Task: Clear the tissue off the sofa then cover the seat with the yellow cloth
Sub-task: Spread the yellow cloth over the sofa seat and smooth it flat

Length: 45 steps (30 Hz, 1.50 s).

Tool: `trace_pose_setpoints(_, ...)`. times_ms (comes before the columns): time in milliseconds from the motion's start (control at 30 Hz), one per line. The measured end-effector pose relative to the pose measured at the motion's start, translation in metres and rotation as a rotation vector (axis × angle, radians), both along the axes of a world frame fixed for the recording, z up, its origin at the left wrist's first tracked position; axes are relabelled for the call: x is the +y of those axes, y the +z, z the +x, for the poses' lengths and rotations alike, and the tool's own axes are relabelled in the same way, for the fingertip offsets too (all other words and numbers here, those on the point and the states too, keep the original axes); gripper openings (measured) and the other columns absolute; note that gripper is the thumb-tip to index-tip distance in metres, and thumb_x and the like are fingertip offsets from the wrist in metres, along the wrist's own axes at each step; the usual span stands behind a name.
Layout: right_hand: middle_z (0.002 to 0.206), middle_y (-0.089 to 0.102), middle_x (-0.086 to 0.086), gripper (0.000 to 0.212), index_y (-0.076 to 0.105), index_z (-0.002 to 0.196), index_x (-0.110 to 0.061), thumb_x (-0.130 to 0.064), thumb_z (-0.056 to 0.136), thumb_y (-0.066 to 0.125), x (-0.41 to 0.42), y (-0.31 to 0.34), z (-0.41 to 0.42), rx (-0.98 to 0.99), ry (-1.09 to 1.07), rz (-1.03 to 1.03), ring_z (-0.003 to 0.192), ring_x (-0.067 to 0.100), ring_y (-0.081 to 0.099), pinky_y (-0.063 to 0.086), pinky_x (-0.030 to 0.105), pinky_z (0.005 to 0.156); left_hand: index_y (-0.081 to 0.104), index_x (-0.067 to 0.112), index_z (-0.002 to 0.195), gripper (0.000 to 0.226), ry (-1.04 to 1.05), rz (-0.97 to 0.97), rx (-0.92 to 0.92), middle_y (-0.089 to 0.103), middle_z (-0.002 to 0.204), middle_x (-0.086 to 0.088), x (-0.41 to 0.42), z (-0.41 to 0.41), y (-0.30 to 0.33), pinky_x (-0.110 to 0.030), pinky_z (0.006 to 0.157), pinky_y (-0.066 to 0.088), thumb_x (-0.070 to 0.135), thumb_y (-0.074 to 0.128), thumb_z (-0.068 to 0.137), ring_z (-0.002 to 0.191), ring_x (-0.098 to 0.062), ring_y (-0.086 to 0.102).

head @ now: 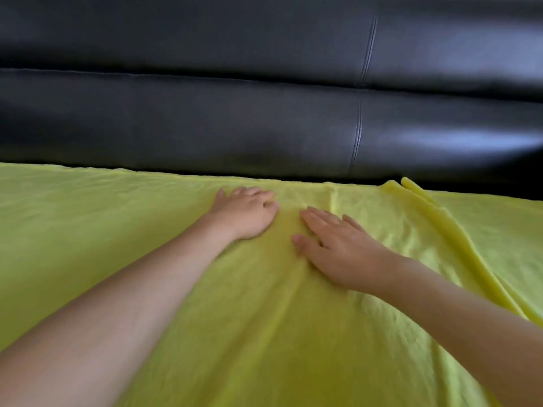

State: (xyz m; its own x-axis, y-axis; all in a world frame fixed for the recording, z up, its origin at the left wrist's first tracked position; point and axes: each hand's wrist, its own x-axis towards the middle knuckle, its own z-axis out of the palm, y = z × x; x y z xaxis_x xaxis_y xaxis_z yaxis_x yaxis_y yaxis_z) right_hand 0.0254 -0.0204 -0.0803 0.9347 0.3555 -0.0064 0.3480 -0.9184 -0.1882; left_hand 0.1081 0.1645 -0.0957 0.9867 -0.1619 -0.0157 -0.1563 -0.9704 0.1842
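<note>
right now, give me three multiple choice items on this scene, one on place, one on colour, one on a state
1. Where do both hands rest?
A on the soft yellow cloth
B on the backrest
C on the floor

2. What colour is the leather sofa backrest?
A white
B black
C red

3. How is the right hand?
A fist
B pinching a tissue
C flat, fingers straight

Answers: 1 A, left hand and right hand lie on the yellow cloth; 2 B, the backrest is glossy black; 3 C, its fingers are spread flat.
</note>
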Motion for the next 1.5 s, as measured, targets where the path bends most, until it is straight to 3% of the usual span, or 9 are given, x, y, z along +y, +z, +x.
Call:
trace_pose_setpoints(167,0.162,0.004,-0.006,0.068,0.009,0.155,-0.030,-0.063,0.095,0.016,-0.045,-0.009,0.020,0.067,-0.227,-0.118,0.149,0.014,0.003,0.002,0.045,0.120,0.026,0.031,0.154,0.059,0.068,0.021,0.021,0.017,0.162,0.007,0.007,0.005,0.000,-0.053,0.119,0.006,0.052,0.016,0.099,0.149,-0.019,0.014)
trace_pose_setpoints(267,0.162,0.012,0.005,0.067,0.020,0.152,-0.018,-0.055,0.097,0.020,-0.063,0.000,0.019,0.058,-0.431,-0.149,0.148,0.022,0.011,0.007,0.049,0.119,0.044,0.021,0.144,0.054,0.091,0.078,-0.053,0.037,0.154,-0.002,-0.001,-0.003,0.006,-0.052,0.116,0.018,0.042,0.022,0.100,0.139,-0.026,0.035)
trace_pose_setpoints(367,0.162,0.010,0.007,0.064,0.016,0.153,-0.012,-0.046,0.100,0.024,-0.027,0.007,-0.017,-0.019,-0.306,-0.050,0.149,0.020,0.007,0.002,0.045,0.120,0.056,0.015,0.121,0.038,0.119,0.074,-0.136,0.050,0.137,-0.005,-0.001,-0.025,0.018,-0.046,0.107,0.033,0.031,0.030,0.097,0.123,-0.029,0.049)
trace_pose_setpoints(433,0.162,0.005,0.005,0.065,0.010,0.155,-0.012,-0.046,0.100,0.024,0.012,0.005,-0.049,-0.047,-0.138,0.009,0.149,0.017,0.002,-0.001,0.042,0.120,0.052,0.016,0.129,0.042,0.108,0.059,-0.145,0.044,0.144,-0.004,0.004,-0.049,0.016,-0.046,0.106,0.034,0.032,0.030,0.097,0.128,-0.030,0.045)
trace_pose_setpoints(533,0.163,-0.003,0.001,0.067,0.004,0.155,-0.016,-0.049,0.100,0.022,0.038,-0.011,-0.067,-0.007,-0.055,-0.018,0.149,0.016,-0.006,-0.003,0.043,0.120,0.030,0.024,0.150,0.053,0.061,0.066,-0.078,0.020,0.161,0.004,0.014,-0.080,0.002,-0.051,0.116,0.017,0.041,0.022,0.101,0.146,-0.024,0.021)
trace_pose_setpoints(800,0.161,0.011,0.013,0.065,0.011,0.154,-0.009,-0.044,0.098,0.016,-0.037,0.008,-0.050,0.028,-0.588,-0.278,0.148,0.030,0.009,0.004,0.052,0.119,0.020,0.028,0.155,0.055,0.054,-0.014,-0.115,0.013,0.163,0.006,0.016,-0.090,-0.011,-0.054,0.119,0.006,0.043,0.017,0.102,0.150,-0.020,0.008)
trace_pose_setpoints(1033,0.160,-0.017,0.007,0.092,-0.011,0.153,-0.011,-0.072,0.090,0.016,0.068,-0.013,-0.135,0.009,-0.149,-0.105,0.147,0.022,-0.017,-0.009,0.046,0.119,0.034,0.026,0.151,0.047,0.047,-0.143,-0.068,0.023,0.160,0.007,0.026,-0.073,-0.007,-0.050,0.119,0.007,0.029,0.028,0.104,0.147,-0.016,0.016)
trace_pose_setpoints(1267,0.161,-0.015,0.011,0.098,-0.012,0.152,-0.009,-0.078,0.084,0.008,0.016,-0.008,-0.135,0.011,-0.480,-0.170,0.148,0.026,-0.014,-0.007,0.049,0.119,0.036,0.025,0.150,0.048,0.032,-0.162,-0.104,0.025,0.160,0.005,0.028,-0.075,-0.011,-0.048,0.119,0.008,0.025,0.029,0.103,0.147,-0.016,0.018)
trace_pose_setpoints(1500,0.159,-0.023,0.004,0.084,-0.017,0.151,-0.012,-0.066,0.092,0.009,0.064,-0.024,-0.154,-0.008,-0.206,-0.073,0.145,0.021,-0.024,-0.015,0.046,0.117,0.036,0.025,0.150,0.048,0.037,-0.152,-0.146,0.026,0.159,0.006,0.026,-0.079,-0.011,-0.047,0.120,0.008,0.024,0.030,0.102,0.147,-0.015,0.017)
